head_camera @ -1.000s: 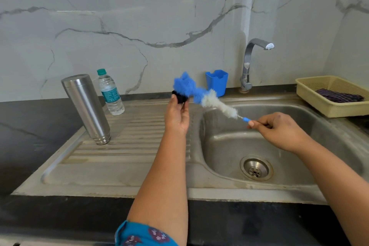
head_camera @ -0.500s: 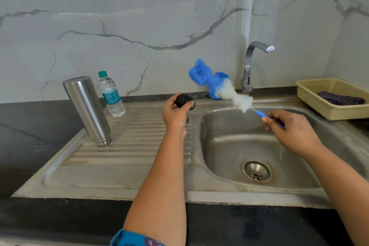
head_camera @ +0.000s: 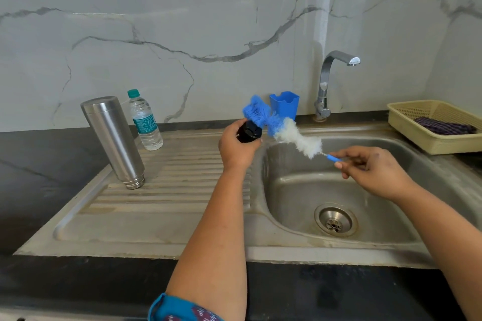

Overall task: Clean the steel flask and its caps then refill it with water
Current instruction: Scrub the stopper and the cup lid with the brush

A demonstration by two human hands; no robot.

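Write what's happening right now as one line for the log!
step: scrubbing cap | left hand: holds black cap | right hand: holds bottle brush | flask: upside down on drainboard

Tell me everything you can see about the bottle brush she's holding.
The bottle brush has a fluffy head, blue at the tip and white nearer the handle, on a thin stem ending in a blue handle. The bristles look soft and synthetic. It is held in the air, slanting up to the left over the sink's left rim. The right hand pinches the handle at its low end. The blue tip touches the black cap gripped in the left hand.
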